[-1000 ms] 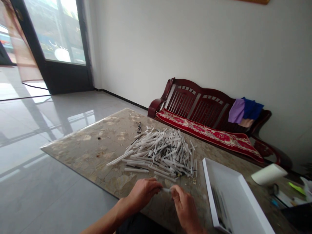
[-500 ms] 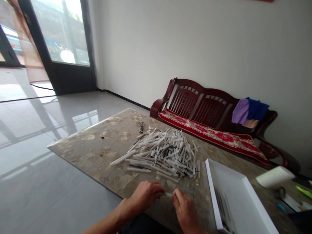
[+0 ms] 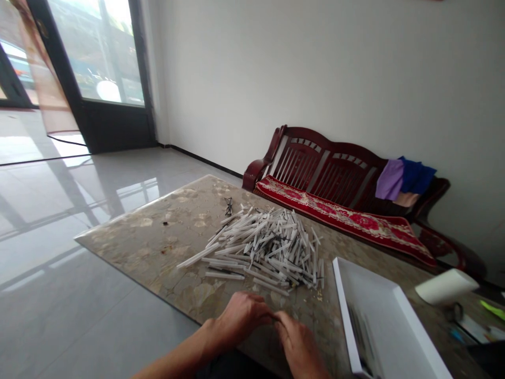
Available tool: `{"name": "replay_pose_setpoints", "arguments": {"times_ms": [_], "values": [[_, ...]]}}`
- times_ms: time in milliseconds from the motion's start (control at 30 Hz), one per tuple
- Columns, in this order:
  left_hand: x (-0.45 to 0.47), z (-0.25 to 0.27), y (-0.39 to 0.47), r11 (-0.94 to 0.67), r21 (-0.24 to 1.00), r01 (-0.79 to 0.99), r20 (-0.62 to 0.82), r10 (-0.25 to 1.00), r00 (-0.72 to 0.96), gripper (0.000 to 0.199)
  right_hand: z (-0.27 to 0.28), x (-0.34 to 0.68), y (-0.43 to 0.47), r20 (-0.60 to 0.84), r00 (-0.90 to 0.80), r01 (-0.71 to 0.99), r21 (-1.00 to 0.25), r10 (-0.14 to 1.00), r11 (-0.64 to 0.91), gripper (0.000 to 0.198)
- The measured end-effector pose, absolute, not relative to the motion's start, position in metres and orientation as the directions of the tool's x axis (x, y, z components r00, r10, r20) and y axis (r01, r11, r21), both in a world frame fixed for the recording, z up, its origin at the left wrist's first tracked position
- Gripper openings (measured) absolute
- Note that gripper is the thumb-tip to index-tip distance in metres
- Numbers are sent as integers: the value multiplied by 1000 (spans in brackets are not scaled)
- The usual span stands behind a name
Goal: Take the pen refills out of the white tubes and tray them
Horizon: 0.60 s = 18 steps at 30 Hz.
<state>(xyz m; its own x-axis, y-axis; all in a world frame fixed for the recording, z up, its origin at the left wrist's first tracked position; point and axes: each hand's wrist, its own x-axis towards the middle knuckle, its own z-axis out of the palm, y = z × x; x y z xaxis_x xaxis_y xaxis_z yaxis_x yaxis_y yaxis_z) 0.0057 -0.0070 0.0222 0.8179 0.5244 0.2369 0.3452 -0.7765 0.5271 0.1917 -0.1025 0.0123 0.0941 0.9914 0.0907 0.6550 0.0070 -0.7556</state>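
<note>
In the head view the fingers [image 3: 266, 311] of the left hand [image 3: 241, 318] and the right hand [image 3: 299, 342] are bent inward, tips together, on the near side of the pile of slim pale sticks [image 3: 272, 245] (whether they pinch anything, I cannot tell; the fingers themselves hide it). Under the pile is the patterned table [image 3: 126, 234]. Right of the pile stands a white tray [image 3: 394, 316], holding blurred dark strips [image 3: 361, 334]; beyond the pile, a dark red bench [image 3: 335, 166].
</note>
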Motion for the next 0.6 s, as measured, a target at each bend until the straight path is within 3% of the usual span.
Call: {"name": "replay_pose_setpoints", "arguments": {"times_ms": [67, 167, 300, 433, 600], "values": [[12, 31, 9, -713, 536, 452, 182, 620, 763, 31, 8, 199, -103, 81, 136, 654, -756, 987, -28, 35], [24, 44, 45, -590, 439, 678, 106, 783, 613, 25, -2, 213, -105, -24, 248, 567, -807, 968, -165, 47], [48, 49, 86, -570, 351, 742, 75, 808, 585, 21, -16, 225, -111, -102, 343, 407, -880, 934, -246, 56], [66, 46, 100, -576, 273, 770, 37, 807, 590, 19, -28, 227, -115, -141, 340, 354, -897, 930, -265, 57], [67, 43, 97, -562, 279, 779, 35, 817, 576, 21, -32, 227, -115, -131, 351, 305, -920, 927, -245, 58]]}}
